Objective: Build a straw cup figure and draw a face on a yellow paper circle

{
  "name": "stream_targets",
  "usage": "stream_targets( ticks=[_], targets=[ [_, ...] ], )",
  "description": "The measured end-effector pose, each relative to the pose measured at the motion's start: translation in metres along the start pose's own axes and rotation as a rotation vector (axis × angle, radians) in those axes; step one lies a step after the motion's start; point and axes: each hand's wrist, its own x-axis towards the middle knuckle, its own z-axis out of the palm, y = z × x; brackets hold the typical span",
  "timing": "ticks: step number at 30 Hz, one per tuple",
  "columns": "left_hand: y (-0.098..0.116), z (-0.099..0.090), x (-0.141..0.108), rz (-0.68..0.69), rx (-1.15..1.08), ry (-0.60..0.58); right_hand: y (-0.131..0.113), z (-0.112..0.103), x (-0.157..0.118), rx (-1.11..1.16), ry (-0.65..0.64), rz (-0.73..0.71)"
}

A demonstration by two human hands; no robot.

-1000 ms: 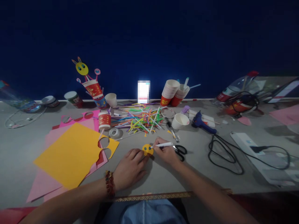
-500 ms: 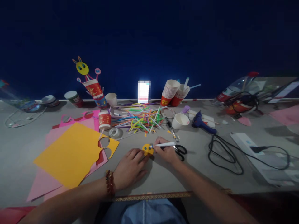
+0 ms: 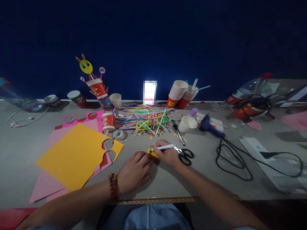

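Observation:
A small yellow paper disc (image 3: 152, 154) with dark spots lies on the grey table. My left hand (image 3: 135, 169) rests flat beside it, its fingertips at the disc's left and lower edge, holding nothing. My right hand (image 3: 168, 155) is closed round a white marker (image 3: 166, 147), whose tip is over the disc, towards its left spot. Part of the disc is hidden by the right fingers. Black-handled scissors (image 3: 185, 156) lie just right of my right hand.
Coloured sticks (image 3: 151, 121) lie beyond the hands. Yellow paper (image 3: 72, 153) over pink sheets is at left. Paper cups (image 3: 177, 92), a white cup (image 3: 187, 124), a blue glue gun (image 3: 209, 126) with its cord and a power strip (image 3: 261, 159) stand or lie at right.
The right hand and marker have shifted left over the disc, from its right spot towards the left one. More of the scissors shows. The camera view has moved slightly.

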Motion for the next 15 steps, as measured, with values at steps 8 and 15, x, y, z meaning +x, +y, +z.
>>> stream_targets(
  ticks=[8,15],
  targets=[
    [-0.0003,0.0031,-0.0001,0.005,0.003,0.016,-0.0051,-0.0018,0.0009,-0.029,-0.024,0.011],
    [-0.0003,0.0045,-0.0007,0.006,0.005,0.027,-0.0039,-0.0018,0.0008,-0.091,-0.030,0.005]
  ],
)
